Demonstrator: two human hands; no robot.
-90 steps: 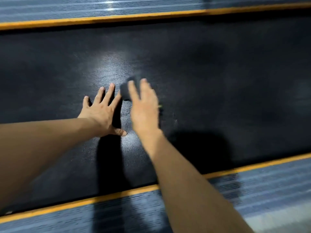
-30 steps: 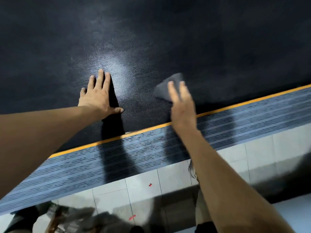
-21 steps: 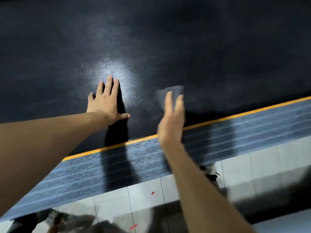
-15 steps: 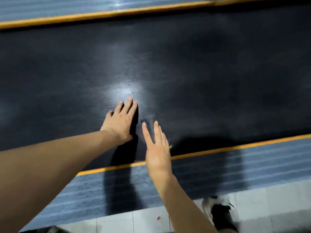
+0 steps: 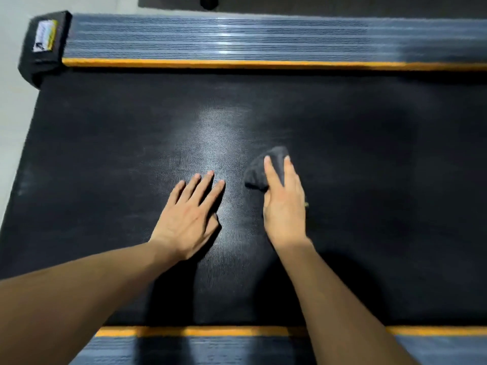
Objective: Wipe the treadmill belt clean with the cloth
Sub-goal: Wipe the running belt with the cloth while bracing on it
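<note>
The black textured treadmill belt (image 5: 369,180) fills most of the head view. A small dark grey cloth (image 5: 259,172) lies bunched on the belt near its middle. My right hand (image 5: 284,204) presses down on the cloth with straight fingers, and the cloth's far and left parts show beyond them. Just to the left, my left hand (image 5: 189,217) rests flat on the bare belt with its fingers spread, a short gap away from the cloth.
Ribbed blue-grey side rails edged with orange strips run along the far side (image 5: 210,38) and the near side (image 5: 210,349) of the belt. A black end cap (image 5: 42,46) with a label sits at the far left corner. Pale floor (image 5: 13,101) shows at the left.
The view has swung up from the near rail and floor to the whole belt width. My right hand has pushed the cloth away from the near edge towards the belt's middle. My left hand stays flat.
</note>
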